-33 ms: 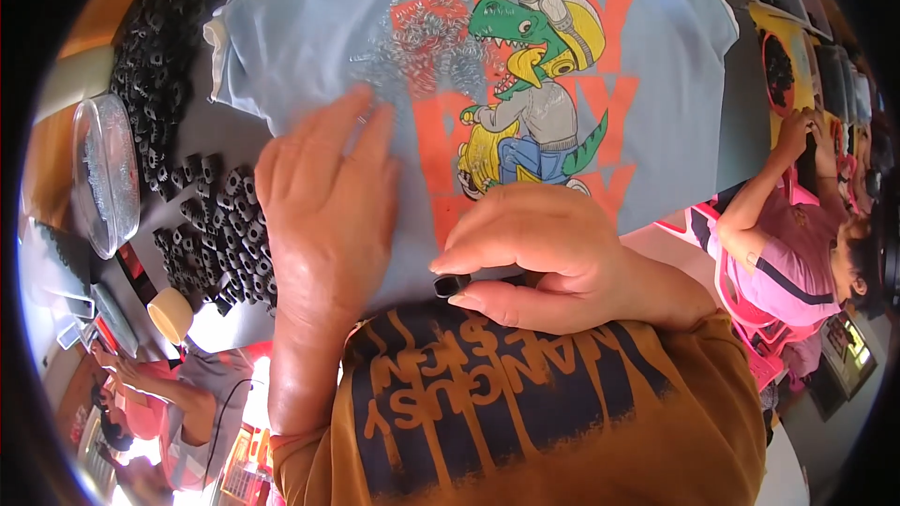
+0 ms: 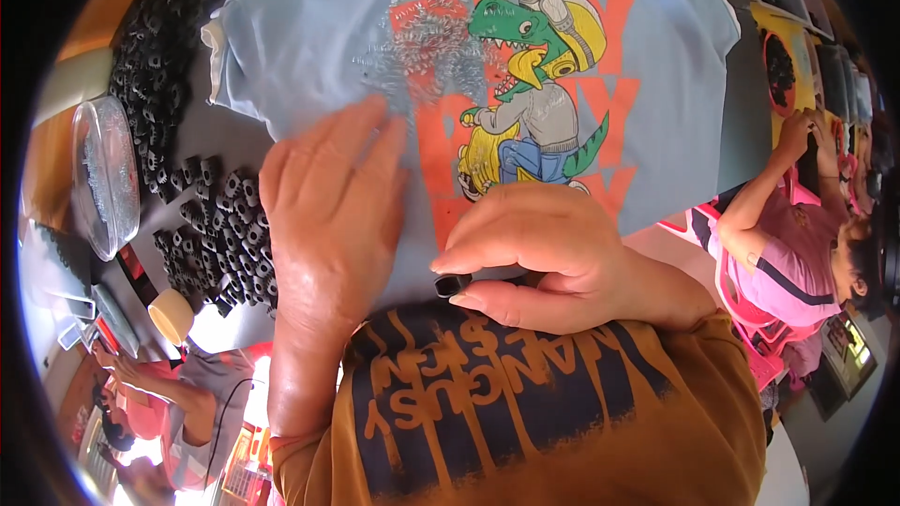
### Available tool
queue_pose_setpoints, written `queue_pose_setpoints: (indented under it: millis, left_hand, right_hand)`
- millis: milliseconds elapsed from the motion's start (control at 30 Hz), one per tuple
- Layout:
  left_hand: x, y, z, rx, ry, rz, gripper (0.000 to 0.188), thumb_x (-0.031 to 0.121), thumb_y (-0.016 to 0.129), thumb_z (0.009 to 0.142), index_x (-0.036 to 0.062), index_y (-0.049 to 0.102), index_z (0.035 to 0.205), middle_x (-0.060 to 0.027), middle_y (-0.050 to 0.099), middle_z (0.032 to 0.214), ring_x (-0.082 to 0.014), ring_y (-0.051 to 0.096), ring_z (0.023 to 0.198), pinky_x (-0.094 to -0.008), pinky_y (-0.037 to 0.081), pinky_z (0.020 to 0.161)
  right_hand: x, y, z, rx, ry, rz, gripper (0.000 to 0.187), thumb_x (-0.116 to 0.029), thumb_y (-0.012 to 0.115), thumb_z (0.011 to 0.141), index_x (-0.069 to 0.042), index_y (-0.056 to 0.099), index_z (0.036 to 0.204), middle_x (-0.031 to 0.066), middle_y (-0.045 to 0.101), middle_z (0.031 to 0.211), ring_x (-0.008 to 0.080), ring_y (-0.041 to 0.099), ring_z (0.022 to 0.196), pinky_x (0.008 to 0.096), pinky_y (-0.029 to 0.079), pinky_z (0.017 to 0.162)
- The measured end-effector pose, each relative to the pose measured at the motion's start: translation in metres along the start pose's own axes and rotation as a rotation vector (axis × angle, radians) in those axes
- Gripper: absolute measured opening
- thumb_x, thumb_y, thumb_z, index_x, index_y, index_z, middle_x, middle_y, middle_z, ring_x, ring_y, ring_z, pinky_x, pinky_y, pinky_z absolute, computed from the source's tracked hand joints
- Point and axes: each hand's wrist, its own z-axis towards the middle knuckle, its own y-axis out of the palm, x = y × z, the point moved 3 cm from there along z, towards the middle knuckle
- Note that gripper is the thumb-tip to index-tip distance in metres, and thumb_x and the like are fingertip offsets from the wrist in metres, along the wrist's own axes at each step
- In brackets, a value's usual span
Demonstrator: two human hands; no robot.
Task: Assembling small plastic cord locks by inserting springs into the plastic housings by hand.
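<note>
My right hand (image 2: 534,258) is closed, its thumb and forefinger pinching a small black plastic part (image 2: 452,286) with a hollow, ring-like end. The rest of that part runs back under my fingers, mostly hidden. My left hand (image 2: 328,197) reaches over a light blue T-shirt (image 2: 675,84) spread across the table. Its fingers are stretched out and a little apart, the tips blurred by motion. Just beyond those tips lies a scatter of tiny silvery pieces (image 2: 431,47), like small springs, on the shirt. A cartoon dinosaur print (image 2: 544,84) shows beside them.
Left of the shirt lie heaps of small black plastic parts (image 2: 220,234). A clear round container (image 2: 108,178) with silvery pieces stands at the far left, near a cream cup (image 2: 171,317). Another person (image 2: 787,253) in pink works at the right; one more is at the lower left.
My left hand has shifted slightly to the right and nearer to me over the shirt. My right hand and the black part it pinches stay in place.
</note>
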Motion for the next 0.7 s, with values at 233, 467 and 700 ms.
queue_pose_setpoints:
  millis: [233, 467, 700]
  left_hand:
    - [-0.011, -0.009, 0.01, 0.026, -0.052, 0.148, 0.038, 0.005, 0.068, 0.071, 0.0044, 0.064, 0.108, -0.0086, 0.061, 0.116, -0.0269, 0.056, 0.106, -0.0411, 0.039, 0.09]
    - [-0.001, 0.001, 0.017, -0.052, -0.011, -0.151, 0.042, 0.003, 0.071, 0.067, 0.0022, 0.063, 0.108, -0.0105, 0.06, 0.118, -0.03, 0.056, 0.11, -0.043, 0.042, 0.091]
    - [-0.006, -0.002, 0.012, -0.056, 0.046, 0.064, 0.041, 0.004, 0.071, 0.066, 0.0026, 0.064, 0.106, -0.0105, 0.061, 0.115, -0.0305, 0.057, 0.109, -0.0432, 0.044, 0.089]
  right_hand:
    - [0.009, 0.0, 0.001, 0.009, -0.006, -0.022, 0.018, -0.008, 0.069, 0.076, -0.006, 0.062, 0.093, 0.0059, 0.062, 0.082, 0.0239, 0.06, 0.071, 0.0336, 0.046, 0.058]
    - [0.009, -0.002, 0.001, 0.021, -0.006, -0.05, 0.017, -0.008, 0.068, 0.076, -0.006, 0.062, 0.091, 0.0061, 0.062, 0.084, 0.0246, 0.06, 0.073, 0.0347, 0.047, 0.059]
    - [0.01, 0.0, -0.001, 0.004, 0.013, -0.044, 0.017, -0.008, 0.069, 0.076, -0.007, 0.062, 0.091, 0.0064, 0.063, 0.085, 0.0253, 0.061, 0.075, 0.0353, 0.048, 0.06]
